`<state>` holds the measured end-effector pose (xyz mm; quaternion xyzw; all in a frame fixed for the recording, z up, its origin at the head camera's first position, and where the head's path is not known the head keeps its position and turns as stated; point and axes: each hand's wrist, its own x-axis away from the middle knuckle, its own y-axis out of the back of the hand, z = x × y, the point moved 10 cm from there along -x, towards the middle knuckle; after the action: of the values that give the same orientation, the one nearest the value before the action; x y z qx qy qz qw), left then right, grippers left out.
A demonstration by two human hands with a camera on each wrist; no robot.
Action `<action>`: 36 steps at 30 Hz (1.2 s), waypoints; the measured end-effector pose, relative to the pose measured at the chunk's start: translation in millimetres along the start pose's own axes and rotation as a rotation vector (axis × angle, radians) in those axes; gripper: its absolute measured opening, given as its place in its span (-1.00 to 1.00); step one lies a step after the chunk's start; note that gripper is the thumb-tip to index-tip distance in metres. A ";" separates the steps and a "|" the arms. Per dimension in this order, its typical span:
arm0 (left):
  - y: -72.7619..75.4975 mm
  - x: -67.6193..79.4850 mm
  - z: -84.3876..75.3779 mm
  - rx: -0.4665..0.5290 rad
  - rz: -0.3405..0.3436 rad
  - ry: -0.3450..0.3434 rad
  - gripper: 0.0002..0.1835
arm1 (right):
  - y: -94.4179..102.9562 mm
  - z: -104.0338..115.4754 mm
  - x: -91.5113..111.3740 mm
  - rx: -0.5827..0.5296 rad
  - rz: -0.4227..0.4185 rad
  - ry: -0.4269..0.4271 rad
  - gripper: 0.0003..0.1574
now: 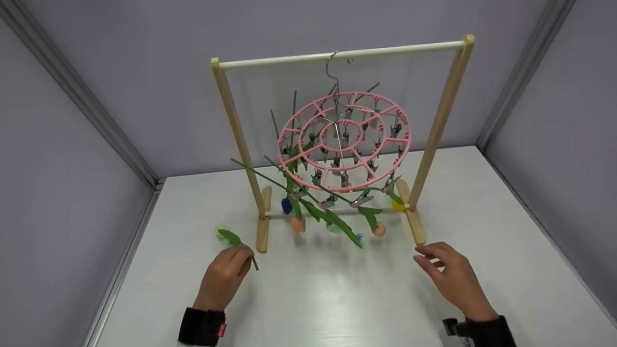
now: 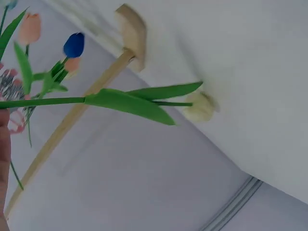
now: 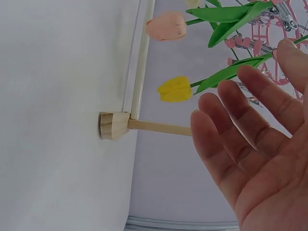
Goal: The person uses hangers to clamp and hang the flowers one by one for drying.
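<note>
My left hand point(image 1: 224, 274) pinches the green stem of a pale yellow artificial tulip point(image 2: 199, 107) between thumb and fingers, left of the rack, its bloom pointing away from me. At the right, my right hand point(image 1: 450, 277) holds nothing, fingers loosely bent near the rack's right foot. Between and beyond them a round pink clip hanger point(image 1: 344, 189) hangs by its metal hook. Its clips hold several tulips by their stems, heads downward: a blue tulip point(image 2: 74, 45), a peach tulip point(image 1: 298, 224), another peach tulip point(image 3: 166, 26) and a yellow tulip point(image 3: 175, 89).
A wooden rack point(image 1: 441, 115) with a white top rail point(image 1: 279, 60) stands on the white table point(image 1: 193, 202). Its feet point(image 1: 262, 236) reach toward me on both sides. Pale panels point(image 1: 144, 72) enclose the table at the back and sides. A small hook point(image 1: 350, 61) is on the rail.
</note>
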<state>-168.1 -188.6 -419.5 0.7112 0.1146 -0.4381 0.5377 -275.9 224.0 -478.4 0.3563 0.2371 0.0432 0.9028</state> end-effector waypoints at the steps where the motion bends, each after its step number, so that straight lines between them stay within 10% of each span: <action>1: 8.0 -3.4 -1.9 0.005 -0.036 0.013 -0.59 | -0.4 2.0 -0.1 -0.002 0.001 0.000 -0.76; 16: 83.4 -22.1 -37.3 0.283 -0.366 0.252 -0.64 | -12.5 37.9 1.1 -0.079 0.007 0.037 -0.75; 27: 75.7 -46.7 -76.4 0.585 -0.415 0.314 -0.56 | -30.6 77.6 6.4 -0.158 0.024 0.146 -0.73; 36: 35.2 -52.5 -93.7 0.756 -0.343 0.334 -0.62 | -38.4 117.8 9.5 -0.222 -0.007 0.282 -0.65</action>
<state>-130.0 -105.2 -353.4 0.8895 0.1478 -0.4112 0.1336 -216.9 124.5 -433.0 0.2442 0.3563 0.1157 0.8944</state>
